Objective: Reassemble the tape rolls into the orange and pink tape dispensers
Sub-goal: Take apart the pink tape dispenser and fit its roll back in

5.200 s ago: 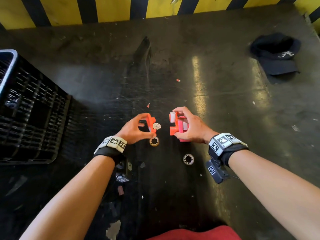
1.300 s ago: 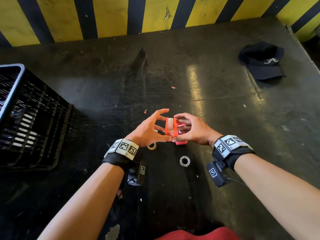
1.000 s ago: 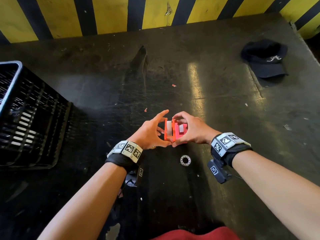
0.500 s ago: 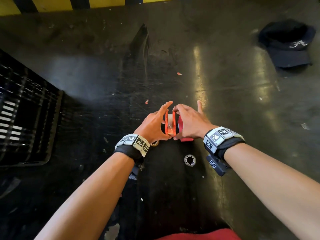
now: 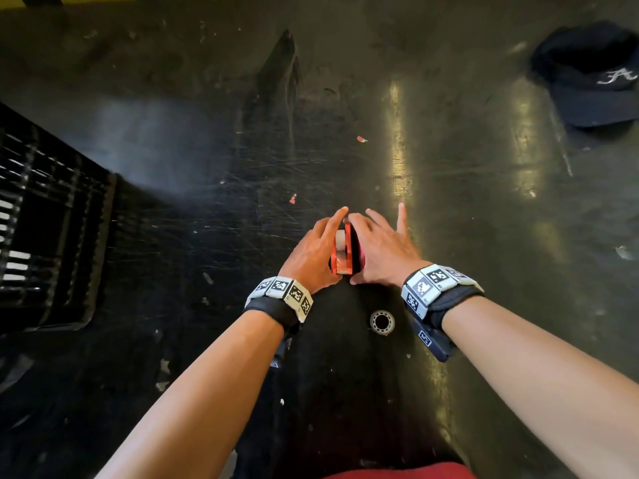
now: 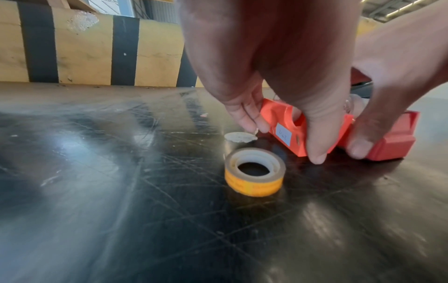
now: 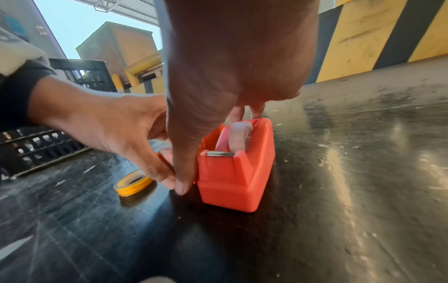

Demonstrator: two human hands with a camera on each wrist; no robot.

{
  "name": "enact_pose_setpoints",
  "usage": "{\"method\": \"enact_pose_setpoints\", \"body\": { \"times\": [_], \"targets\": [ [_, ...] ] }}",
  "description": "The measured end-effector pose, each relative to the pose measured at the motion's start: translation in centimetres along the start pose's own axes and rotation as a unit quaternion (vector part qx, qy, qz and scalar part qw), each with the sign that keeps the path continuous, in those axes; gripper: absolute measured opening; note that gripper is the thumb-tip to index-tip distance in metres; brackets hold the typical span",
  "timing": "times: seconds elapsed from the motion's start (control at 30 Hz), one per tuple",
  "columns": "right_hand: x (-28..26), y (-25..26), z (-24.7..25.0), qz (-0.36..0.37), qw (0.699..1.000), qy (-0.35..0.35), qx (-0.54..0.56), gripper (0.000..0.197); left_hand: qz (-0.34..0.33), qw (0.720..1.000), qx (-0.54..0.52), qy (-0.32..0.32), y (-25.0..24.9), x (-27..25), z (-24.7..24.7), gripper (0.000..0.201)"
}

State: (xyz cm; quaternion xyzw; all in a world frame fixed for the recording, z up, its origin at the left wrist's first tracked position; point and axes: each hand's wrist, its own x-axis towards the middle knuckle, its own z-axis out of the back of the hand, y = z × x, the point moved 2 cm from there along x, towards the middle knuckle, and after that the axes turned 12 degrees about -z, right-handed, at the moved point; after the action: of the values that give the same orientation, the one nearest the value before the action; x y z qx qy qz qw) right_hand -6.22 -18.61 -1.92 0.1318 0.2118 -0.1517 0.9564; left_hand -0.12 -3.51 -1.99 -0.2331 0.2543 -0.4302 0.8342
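The orange tape dispenser (image 5: 342,252) stands on the dark table with a pale roll between its walls. My left hand (image 5: 321,243) pinches it between thumb and fingers (image 6: 244,118). My right hand (image 5: 373,243) pinches its other side with thumb (image 7: 181,180) and index, the other fingers splayed over the pink dispenser (image 7: 237,172). The pink dispenser touches the orange one (image 6: 286,130) and has a pale tape roll (image 7: 238,136) in it. A yellow tape roll (image 6: 254,172) lies flat just left of them, beside a small grey core (image 6: 238,141).
A ringed spool (image 5: 382,322) lies on the table near my right wrist. A black plastic crate (image 5: 45,236) stands at the left. A dark cap (image 5: 594,77) lies at the far right. A yellow and black striped wall (image 6: 84,47) borders the far edge.
The two hands came together, joining the orange part in the left with the pieces in the right. Both dispensers now rest on the table and the right fingers have spread out.
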Motion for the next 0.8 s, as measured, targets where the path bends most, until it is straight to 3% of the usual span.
{"method": "enact_pose_setpoints", "body": {
  "times": [0.1,0.27,0.4,0.67,0.8],
  "targets": [
    [-0.2,-1.5,0.4,-0.015,0.997,0.046,0.058,0.145,0.017,0.999,0.037,0.020,0.2,-0.1,0.3,0.147],
    [-1.2,-6.0,1.3,-0.043,0.991,0.093,0.083,0.143,0.035,0.998,0.037,0.035,0.8,-0.5,2.1,0.150],
    [-1.9,-6.7,0.2,-0.032,0.992,0.068,0.099,0.132,0.032,0.999,0.024,0.013,0.3,-0.4,3.0,0.129],
    [-2.7,-6.5,0.6,-0.038,0.989,0.023,0.142,0.110,-0.037,0.997,0.034,-0.056,-2.6,0.2,3.1,0.061],
    [-3.5,-6.3,2.5,-0.025,0.988,-0.014,0.153,0.108,-0.081,0.993,0.073,-0.043,-4.9,1.7,3.5,0.052]
  ]
}}
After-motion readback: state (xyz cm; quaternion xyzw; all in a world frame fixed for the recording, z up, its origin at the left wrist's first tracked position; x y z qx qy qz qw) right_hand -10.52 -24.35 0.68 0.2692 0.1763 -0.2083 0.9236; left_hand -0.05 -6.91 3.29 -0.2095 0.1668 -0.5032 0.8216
